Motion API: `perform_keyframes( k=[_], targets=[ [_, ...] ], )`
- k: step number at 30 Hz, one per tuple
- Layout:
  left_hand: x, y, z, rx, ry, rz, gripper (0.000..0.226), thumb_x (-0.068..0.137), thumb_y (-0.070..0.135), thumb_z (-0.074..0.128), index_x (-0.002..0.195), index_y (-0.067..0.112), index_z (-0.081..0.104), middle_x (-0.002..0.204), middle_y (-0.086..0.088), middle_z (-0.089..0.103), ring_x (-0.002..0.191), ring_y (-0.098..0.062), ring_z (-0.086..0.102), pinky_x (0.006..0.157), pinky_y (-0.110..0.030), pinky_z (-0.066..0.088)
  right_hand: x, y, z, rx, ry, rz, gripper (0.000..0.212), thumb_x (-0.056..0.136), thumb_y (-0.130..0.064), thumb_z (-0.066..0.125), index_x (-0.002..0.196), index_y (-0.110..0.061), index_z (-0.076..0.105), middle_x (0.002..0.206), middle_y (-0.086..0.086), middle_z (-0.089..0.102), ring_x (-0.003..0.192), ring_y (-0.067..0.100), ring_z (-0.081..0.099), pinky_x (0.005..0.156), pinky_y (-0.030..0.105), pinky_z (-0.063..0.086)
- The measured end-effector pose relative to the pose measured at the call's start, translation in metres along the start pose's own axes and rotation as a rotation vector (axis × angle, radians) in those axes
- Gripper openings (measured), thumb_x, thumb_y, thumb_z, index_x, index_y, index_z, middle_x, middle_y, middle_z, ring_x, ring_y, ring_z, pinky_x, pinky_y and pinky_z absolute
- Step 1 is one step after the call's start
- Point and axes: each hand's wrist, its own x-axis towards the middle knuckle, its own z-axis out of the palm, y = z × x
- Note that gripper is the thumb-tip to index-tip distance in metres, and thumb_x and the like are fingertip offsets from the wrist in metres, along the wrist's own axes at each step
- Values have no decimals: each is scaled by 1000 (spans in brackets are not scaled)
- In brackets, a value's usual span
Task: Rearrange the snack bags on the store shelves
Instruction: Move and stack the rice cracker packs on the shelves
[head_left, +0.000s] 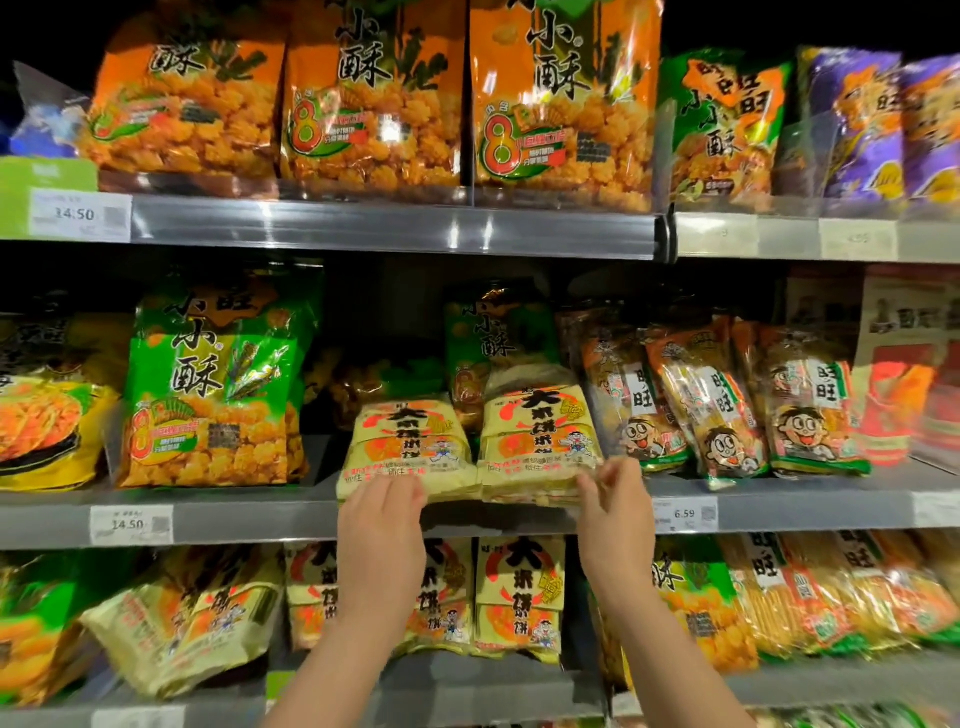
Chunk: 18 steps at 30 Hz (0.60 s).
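Observation:
Two pale yellow rice-cracker bags lie side by side on the middle shelf (249, 519), leaning back: the left yellow bag (408, 441) and the right yellow bag (537, 431). My left hand (382, 525) has its fingertips on the bottom edge of the left yellow bag. At the lower right corner of the right yellow bag, my right hand (615, 512) has curled fingers at the bag's edge; whether it pinches the bag I cannot tell. Behind them stands a small green bag (493, 338).
A large green snack bag (213, 384) stands to the left, with a dark gap between it and the yellow bags. Striped cracker bags (727, 400) lean at the right. Orange bags (374, 98) fill the top shelf. More yellow bags (519, 597) sit on the shelf below.

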Motion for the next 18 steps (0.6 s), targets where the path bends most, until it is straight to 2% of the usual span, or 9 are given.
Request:
perform_keyframes(
  k=[2, 4, 6, 9, 12, 14, 15, 16, 18],
  targets=[
    [-9, 5, -7, -19, 12, -12, 25, 86, 17, 42, 72, 8, 61, 66, -1, 57, 61, -18, 52, 55, -29, 41, -12, 5, -3, 73, 16, 22, 29, 93, -21, 51, 72, -31, 33, 79, 3, 51, 74, 23, 49, 63, 37, 41],
    [-18, 10, -14, -51, 6, -58, 11, 84, 9, 59, 74, 8, 63, 71, 0, 59, 65, -15, 52, 57, -28, 42, -22, 8, -5, 157, 37, 62, 22, 92, -23, 52, 76, -26, 37, 78, 4, 49, 72, 24, 47, 60, 34, 38],
    [-27, 16, -22, -103, -6, -162, 2, 82, 9, 64, 80, 9, 65, 79, 2, 59, 73, -12, 51, 64, -28, 43, -29, 10, -5, 219, 44, 149, 17, 91, -29, 54, 88, -20, 40, 84, 4, 50, 76, 24, 50, 59, 33, 38],
    [-33, 27, -31, -224, -53, -406, 21, 89, 29, 53, 101, 14, 61, 96, 6, 54, 87, -14, 54, 74, -27, 42, -31, 4, -6, 316, 38, 295, 41, 87, -43, 58, 110, -15, 39, 92, 2, 52, 77, 17, 53, 61, 32, 39],
    [-27, 33, -37, -310, -67, -560, 35, 90, 39, 48, 116, 15, 45, 92, 10, 53, 87, -16, 55, 68, -25, 38, -24, -1, -8, 324, 12, 399, 59, 82, -51, 60, 122, -13, 39, 98, 0, 49, 82, 16, 50, 70, 33, 40],
    [-22, 30, -37, -439, -50, -719, 47, 89, 38, 52, 123, 11, 33, 93, 5, 57, 79, -20, 58, 55, -21, 39, -17, -1, -3, 294, -7, 482, 66, 75, -60, 61, 119, -14, 45, 110, 2, 50, 92, 19, 51, 80, 37, 45],
    [-20, 25, -35, -500, -43, -804, 54, 88, 35, 56, 127, 10, 28, 100, 0, 60, 76, -20, 58, 53, -21, 40, -15, 0, 0, 314, -16, 528, 68, 70, -64, 63, 113, -14, 47, 114, 6, 52, 93, 22, 54, 83, 42, 49],
    [-21, 19, -32, -535, -37, -879, 63, 85, 33, 61, 131, 11, 24, 107, -7, 61, 79, -22, 57, 58, -24, 42, -14, 1, 3, 351, -26, 569, 67, 66, -64, 65, 108, -15, 47, 115, 10, 53, 91, 24, 57, 82, 44, 52],
    [-23, 10, -30, -548, -37, -986, 83, 77, 29, 71, 138, 13, 18, 120, -18, 56, 93, -30, 56, 70, -35, 45, -16, 5, 10, 496, -43, 650, 56, 71, -51, 70, 105, -14, 44, 111, 14, 54, 87, 25, 60, 72, 39, 56]
  ],
)
